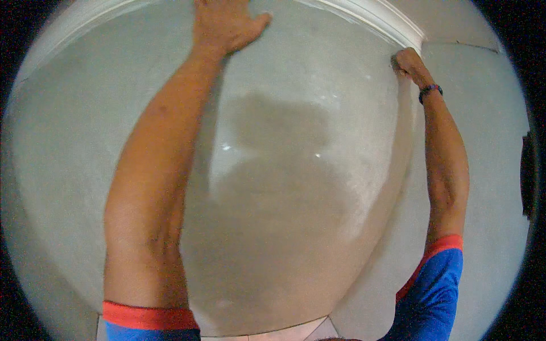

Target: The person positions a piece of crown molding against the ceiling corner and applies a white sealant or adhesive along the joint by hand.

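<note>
Both my arms reach up along a grey-green wall (284, 74). My left hand (222, 25) lies flat against it near the top, thumb spread to the right; its fingertips run out of the picture. Farther right, my right hand (407, 63) is closed in a fist close to the corner, just under a white moulding (369, 16). What the fist holds, if anything, is hidden. A dark beaded bracelet (430, 92) circles the right wrist.
Another wall (483, 113) meets this one at the right corner. A dark object (527, 176) sits at the far right rim. Light floor tiles (284, 331) show at the bottom. My shadow falls on the middle of the wall.
</note>
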Available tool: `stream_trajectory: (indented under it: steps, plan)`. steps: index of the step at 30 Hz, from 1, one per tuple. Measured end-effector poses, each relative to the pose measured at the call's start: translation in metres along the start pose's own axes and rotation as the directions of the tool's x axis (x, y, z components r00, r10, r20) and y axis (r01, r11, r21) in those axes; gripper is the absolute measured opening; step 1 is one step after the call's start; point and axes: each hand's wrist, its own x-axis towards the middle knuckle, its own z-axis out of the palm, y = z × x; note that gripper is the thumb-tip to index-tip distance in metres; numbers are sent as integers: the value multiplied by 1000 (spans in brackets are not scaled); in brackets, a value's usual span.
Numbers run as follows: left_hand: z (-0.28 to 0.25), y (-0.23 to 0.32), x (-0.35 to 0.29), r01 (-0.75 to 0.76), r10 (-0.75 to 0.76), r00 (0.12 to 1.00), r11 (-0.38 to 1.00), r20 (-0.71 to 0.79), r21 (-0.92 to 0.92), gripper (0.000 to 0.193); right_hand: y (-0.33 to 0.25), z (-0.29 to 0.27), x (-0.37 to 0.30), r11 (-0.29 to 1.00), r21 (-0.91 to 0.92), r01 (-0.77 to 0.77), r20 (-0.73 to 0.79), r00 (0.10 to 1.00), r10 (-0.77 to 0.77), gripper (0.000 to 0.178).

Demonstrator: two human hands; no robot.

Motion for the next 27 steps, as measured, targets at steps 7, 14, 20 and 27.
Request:
stream_trajectory:
  steps: [7, 14, 20, 27]
  plan:
    - [-4, -4, 1, 10, -11, 998, 1000, 61, 22, 86, -105, -5, 34, 997, -19, 81, -81, 993, -82, 28]
    - [-2, -13, 0, -36, 36, 999, 997, 1, -65, 88, -190, -24, 32, 956, -218, 196, -43, 977, -210, 36]
    - [42, -35, 8, -139, 106, 917, 989, -385, -59, 87, -246, -44, 38, 951, 279, 132, -371, 929, -20, 38]
    - [42, -14, 18, -157, 126, 919, 986, -372, -53, 93, -141, -44, 80, 879, 430, 208, -584, 806, 96, 22]
